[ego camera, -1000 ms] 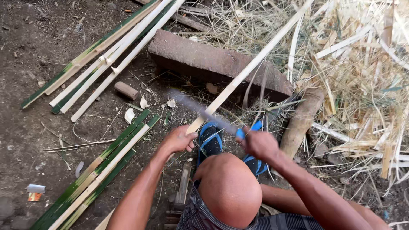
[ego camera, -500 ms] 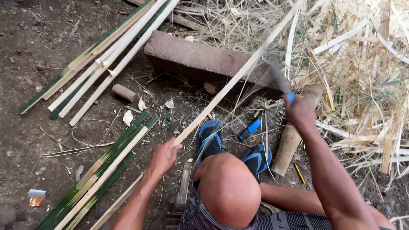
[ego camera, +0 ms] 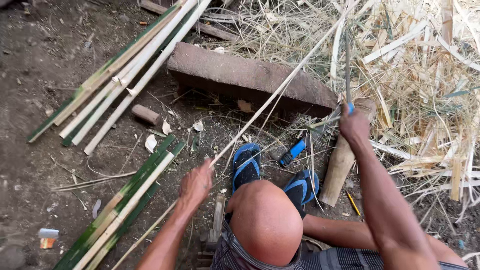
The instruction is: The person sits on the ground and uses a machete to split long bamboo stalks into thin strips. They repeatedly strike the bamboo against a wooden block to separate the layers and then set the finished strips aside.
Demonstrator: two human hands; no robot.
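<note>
My left hand grips a long thin bamboo strip that slants up to the right over the stone slab. My right hand is closed on a blue-handled knife whose blade points up and away, beside the strip's far part. It hovers over the top of an upright wooden log. My feet in blue sandals rest on the dirt between the two hands.
A flat stone slab lies ahead. Green and pale bamboo strips lie in a bundle at upper left and another at lower left. Shavings pile up on the right. A second blue-handled tool lies near the log.
My right hand swept the knife from close to my left hand out to the right, up along the strip. My left hand dropped slightly and keeps hold of the strip.
</note>
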